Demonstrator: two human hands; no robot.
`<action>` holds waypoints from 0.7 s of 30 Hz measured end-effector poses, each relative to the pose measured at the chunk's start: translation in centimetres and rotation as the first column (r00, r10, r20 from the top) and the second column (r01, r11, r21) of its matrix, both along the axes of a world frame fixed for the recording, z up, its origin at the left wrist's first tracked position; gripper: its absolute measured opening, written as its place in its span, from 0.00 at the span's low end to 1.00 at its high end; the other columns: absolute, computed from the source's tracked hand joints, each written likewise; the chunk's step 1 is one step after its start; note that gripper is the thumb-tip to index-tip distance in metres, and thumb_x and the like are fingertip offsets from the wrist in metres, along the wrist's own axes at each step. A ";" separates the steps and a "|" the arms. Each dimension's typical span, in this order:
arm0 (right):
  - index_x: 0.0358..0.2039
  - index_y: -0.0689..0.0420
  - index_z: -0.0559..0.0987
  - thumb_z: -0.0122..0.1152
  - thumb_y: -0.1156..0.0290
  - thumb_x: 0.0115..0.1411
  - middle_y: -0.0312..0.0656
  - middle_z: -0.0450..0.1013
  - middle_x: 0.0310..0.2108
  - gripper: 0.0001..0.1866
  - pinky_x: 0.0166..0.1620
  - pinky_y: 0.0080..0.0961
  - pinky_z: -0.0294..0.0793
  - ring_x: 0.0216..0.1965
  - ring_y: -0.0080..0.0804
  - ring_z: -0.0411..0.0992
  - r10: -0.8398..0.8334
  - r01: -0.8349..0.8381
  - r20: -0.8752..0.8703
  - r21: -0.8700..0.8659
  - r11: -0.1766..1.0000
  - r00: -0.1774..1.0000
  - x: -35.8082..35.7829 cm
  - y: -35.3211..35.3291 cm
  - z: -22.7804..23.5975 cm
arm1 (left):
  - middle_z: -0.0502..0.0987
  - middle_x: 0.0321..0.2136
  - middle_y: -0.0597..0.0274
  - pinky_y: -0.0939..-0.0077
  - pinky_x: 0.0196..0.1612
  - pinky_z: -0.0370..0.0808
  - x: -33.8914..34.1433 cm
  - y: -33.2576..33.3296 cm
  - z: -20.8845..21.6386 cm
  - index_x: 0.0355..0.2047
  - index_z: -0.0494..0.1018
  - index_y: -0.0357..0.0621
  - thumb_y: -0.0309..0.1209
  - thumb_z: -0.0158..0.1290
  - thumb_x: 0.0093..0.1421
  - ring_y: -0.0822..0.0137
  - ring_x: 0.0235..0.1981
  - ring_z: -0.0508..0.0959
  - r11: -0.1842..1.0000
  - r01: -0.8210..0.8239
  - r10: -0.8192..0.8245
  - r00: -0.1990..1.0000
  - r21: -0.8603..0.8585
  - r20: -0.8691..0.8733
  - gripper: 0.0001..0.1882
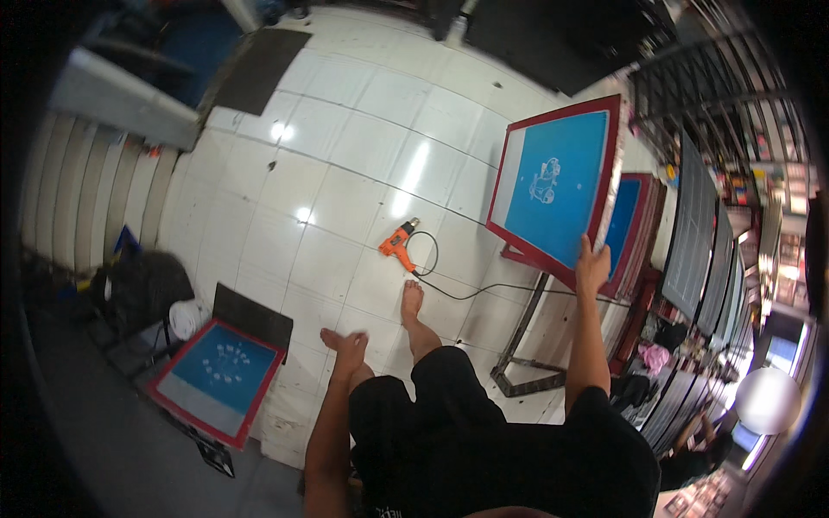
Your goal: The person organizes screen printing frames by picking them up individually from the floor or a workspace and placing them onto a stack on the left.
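Note:
My right hand grips the near lower edge of a silk-screen frame. This frame has a red border, blue mesh and a pale scooter-like drawing, and it is tilted up. Behind it, another red-bordered blue screen is partly hidden. My left hand hangs over the floor by my feet, holding nothing, its fingers loosely apart. An orange heat gun lies on the tiles ahead of my feet, its black cord running right.
At the lower left, a red-framed blue screen with small pale figures rests beside a white roll. A dark metal stand is below the held frame. Racks with grey panels line the right side; another person is at lower right.

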State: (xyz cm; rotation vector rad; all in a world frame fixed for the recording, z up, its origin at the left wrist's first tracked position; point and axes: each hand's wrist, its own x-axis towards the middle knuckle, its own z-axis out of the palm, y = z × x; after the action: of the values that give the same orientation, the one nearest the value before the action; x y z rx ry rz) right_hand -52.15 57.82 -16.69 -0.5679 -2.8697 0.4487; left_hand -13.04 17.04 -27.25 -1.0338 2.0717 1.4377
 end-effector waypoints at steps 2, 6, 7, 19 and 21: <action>0.30 0.64 0.72 0.64 0.51 0.56 0.46 0.71 0.23 0.24 0.34 0.38 0.68 0.27 0.40 0.70 0.109 -0.108 -0.001 -0.140 0.984 0.994 2.6 -4.4 7.0 | 0.78 0.44 0.47 0.66 0.52 0.71 -4.5 -0.9 1.2 0.46 0.75 0.37 0.42 0.48 0.64 0.53 0.49 0.76 0.999 0.020 -0.019 1.000 -0.044 0.009 0.21; 0.33 0.64 0.75 0.62 0.62 0.60 0.36 0.73 0.26 0.15 0.35 0.29 0.68 0.29 0.26 0.67 0.377 -0.393 -0.110 -0.264 0.881 0.920 6.4 -8.0 15.1 | 0.78 0.45 0.50 0.70 0.53 0.69 -8.2 -10.4 0.4 0.49 0.73 0.37 0.43 0.48 0.65 0.60 0.49 0.75 0.996 -0.076 0.066 0.974 -0.039 -0.215 0.22; 0.36 0.65 0.76 0.62 0.62 0.60 0.38 0.74 0.30 0.16 0.38 0.28 0.68 0.32 0.27 0.69 0.420 -0.459 -0.185 -0.376 0.805 0.888 7.5 -9.5 16.8 | 0.78 0.45 0.50 0.70 0.53 0.69 -8.5 -13.6 1.7 0.49 0.73 0.36 0.42 0.48 0.65 0.60 0.49 0.76 0.987 -0.147 0.131 0.967 -0.061 -0.218 0.22; 0.53 0.64 0.68 0.53 0.56 0.66 0.43 0.72 0.46 0.24 0.48 0.29 0.71 0.44 0.31 0.72 0.594 -0.627 -0.490 -0.778 0.032 0.638 13.9 -24.2 25.3 | 0.72 0.53 0.46 0.69 0.60 0.62 9.7 -49.1 27.9 0.55 0.68 0.32 0.58 0.41 0.64 0.57 0.57 0.69 0.716 -0.653 0.385 0.666 -0.248 -0.639 0.38; 0.55 0.62 0.67 0.52 0.56 0.66 0.43 0.72 0.48 0.25 0.49 0.31 0.72 0.45 0.32 0.72 0.512 -0.550 -0.528 -0.826 -0.124 0.677 14.1 -27.9 22.9 | 0.67 0.58 0.55 0.67 0.60 0.60 13.5 -51.9 34.6 0.61 0.63 0.37 0.66 0.34 0.62 0.63 0.55 0.67 0.833 -0.553 0.420 0.625 0.007 -0.658 0.44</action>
State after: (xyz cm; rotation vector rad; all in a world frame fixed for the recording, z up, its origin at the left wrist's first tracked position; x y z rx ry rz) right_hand -38.00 29.90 6.22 0.6952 -2.0884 2.5338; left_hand 0.46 -34.90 7.37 -1.4248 2.5687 2.1361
